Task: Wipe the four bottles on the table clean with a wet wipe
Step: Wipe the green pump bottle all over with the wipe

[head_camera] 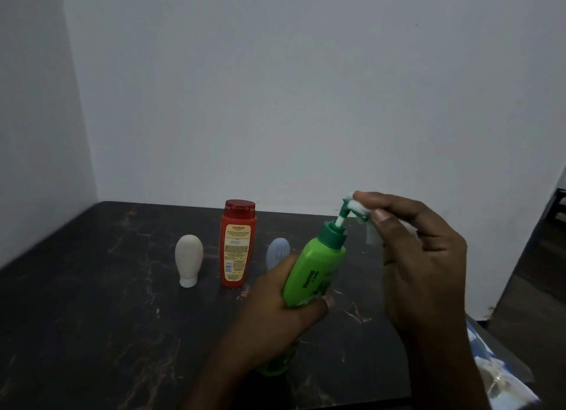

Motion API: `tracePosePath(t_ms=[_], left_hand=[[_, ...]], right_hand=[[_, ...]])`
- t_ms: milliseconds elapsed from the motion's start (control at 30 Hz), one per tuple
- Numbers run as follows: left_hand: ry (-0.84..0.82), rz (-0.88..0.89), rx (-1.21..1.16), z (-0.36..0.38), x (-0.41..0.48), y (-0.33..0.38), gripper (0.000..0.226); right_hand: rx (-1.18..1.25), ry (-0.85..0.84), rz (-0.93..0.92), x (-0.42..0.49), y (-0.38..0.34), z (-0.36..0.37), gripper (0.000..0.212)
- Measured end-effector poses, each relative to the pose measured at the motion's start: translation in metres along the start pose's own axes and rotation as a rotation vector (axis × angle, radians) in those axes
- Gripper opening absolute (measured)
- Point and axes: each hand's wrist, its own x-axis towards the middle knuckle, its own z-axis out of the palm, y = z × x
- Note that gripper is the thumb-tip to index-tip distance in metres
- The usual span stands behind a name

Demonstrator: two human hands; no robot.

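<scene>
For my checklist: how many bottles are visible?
4: green pump bottle in the left hand; beige bottle, red bottle and blue bottle standing behind it, the blue partly hidden.

Dim room; pale walls (306,87), dark marbled table (92,333).

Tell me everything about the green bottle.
The green bottle is bright green glossy plastic with a darker green collar and pump on a white stem, and dark lettering down its side. It is tilted, pump up and rightward. The left hand grips its body; the right hand pinches a white wipe on the pump head.
</scene>
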Motion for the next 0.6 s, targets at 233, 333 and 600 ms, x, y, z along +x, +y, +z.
tracePosePath(t_ms=[233,333,600], left_hand=[[-0.063,0.011,0.031,0.005,0.001,-0.003,0.043],[-0.032,-0.003,0.017,0.005,0.002,-0.006,0.044],[0.042,-0.056,-0.166,0.004,0.001,-0.009,0.042]], right_hand=[[-0.087,-0.035,-0.063,0.002,0.004,-0.005,0.023],[-0.018,-0.053,-0.087,0.0,0.005,-0.006,0.023],[0.418,0.074,0.026,0.005,-0.009,-0.006,0.027]])
